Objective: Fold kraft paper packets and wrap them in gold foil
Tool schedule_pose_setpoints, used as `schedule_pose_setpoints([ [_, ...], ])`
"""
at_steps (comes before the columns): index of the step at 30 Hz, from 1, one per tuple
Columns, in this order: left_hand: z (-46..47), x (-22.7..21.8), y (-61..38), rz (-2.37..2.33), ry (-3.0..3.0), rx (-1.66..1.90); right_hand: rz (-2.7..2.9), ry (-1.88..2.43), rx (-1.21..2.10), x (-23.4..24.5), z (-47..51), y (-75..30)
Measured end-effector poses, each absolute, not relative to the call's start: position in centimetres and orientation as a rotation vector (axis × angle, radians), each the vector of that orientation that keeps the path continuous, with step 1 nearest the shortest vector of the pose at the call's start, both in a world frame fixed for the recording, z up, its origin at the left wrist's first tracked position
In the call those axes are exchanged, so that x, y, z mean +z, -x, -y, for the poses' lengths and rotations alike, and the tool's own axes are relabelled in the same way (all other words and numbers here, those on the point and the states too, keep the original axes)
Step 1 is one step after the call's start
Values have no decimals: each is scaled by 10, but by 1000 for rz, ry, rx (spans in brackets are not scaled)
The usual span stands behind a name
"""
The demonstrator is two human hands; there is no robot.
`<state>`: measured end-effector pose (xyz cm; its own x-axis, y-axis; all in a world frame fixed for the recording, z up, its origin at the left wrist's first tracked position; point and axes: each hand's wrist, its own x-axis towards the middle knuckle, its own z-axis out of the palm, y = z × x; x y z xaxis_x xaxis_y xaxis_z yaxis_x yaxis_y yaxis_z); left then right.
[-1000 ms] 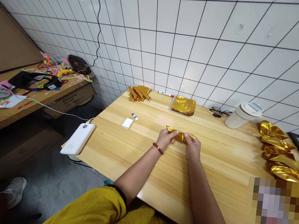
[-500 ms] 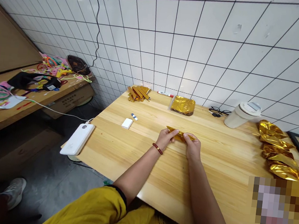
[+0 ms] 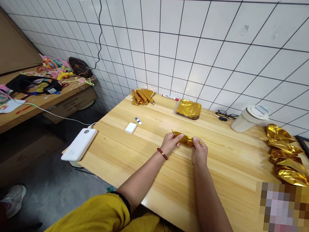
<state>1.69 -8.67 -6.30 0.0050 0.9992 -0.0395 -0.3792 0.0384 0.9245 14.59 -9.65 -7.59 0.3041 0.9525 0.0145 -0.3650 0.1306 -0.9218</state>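
Between my hands is a folded strip of shiny gold foil paper [image 3: 186,139], held just over the wooden table. My left hand [image 3: 170,142], with a red bead bracelet at the wrist, pinches its left end, thumb on top. At the right end my right hand [image 3: 200,151] grips the foil between thumb and fingers. Beyond my hands lies a stack of gold foil sheets [image 3: 189,108]. Several folded gold foil pieces [image 3: 286,155] stand in a row at the right.
Near the wall are a heap of gold strips [image 3: 143,97], a red-and-white marker [image 3: 170,97], glasses [image 3: 225,115] and a cream cup [image 3: 247,121]. A white adapter [image 3: 131,128] lies to the left. A white power bank [image 3: 80,144] with a cable sits at the table's left edge.
My right thumb has shifted outward to the right end of the foil, and more of the strip's middle shows. My left hand stays at its end.
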Motion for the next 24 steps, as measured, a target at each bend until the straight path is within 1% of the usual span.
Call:
schedule_pose_setpoints([
  [17, 88, -53, -18, -968, -710, 1394, 733, 1031, 1065, -79, 93, -147],
  [24, 89, -56, -20, -935, -806, 1345, 785, 1037, 1060, -74, 98, -144],
])
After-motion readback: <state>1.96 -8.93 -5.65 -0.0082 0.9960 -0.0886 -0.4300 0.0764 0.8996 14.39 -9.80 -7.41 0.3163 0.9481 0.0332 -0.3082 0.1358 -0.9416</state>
